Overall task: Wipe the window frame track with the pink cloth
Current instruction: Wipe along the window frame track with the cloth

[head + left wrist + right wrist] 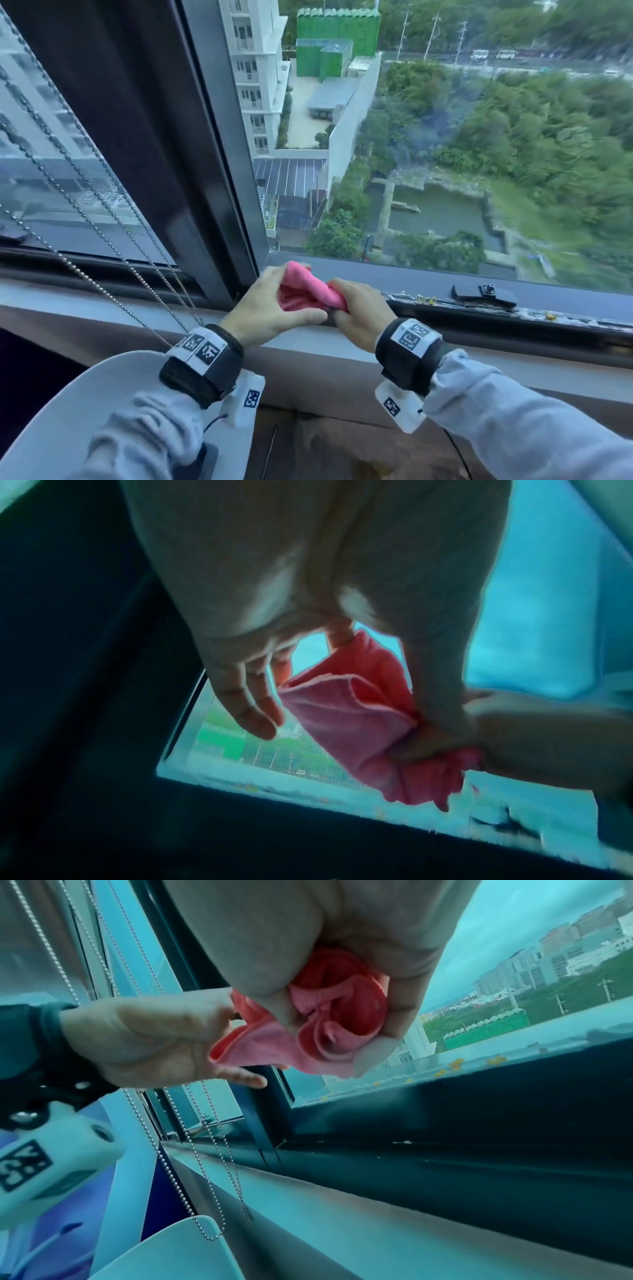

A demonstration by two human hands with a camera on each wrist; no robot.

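The pink cloth (305,287) is bunched between both hands, just above the left end of the window frame track (496,308), beside the dark upright mullion. My right hand (359,308) grips the crumpled right part of the cloth (329,1031) in its fist (342,934). My left hand (270,305) holds the left part, thumb under it and index finger over its top edge; in the left wrist view the other fingers (246,712) hang relaxed beside the cloth (342,718). The track is dark, with flaky grime and yellow specks (424,300).
A black stay bracket (486,293) is fixed on the track to the right. Bead chains (102,219) hang slanting at the left, down to my left wrist. The dark mullion (191,154) rises at the left. A grey sill (342,342) lies below and a white rounded object (68,411) at bottom left.
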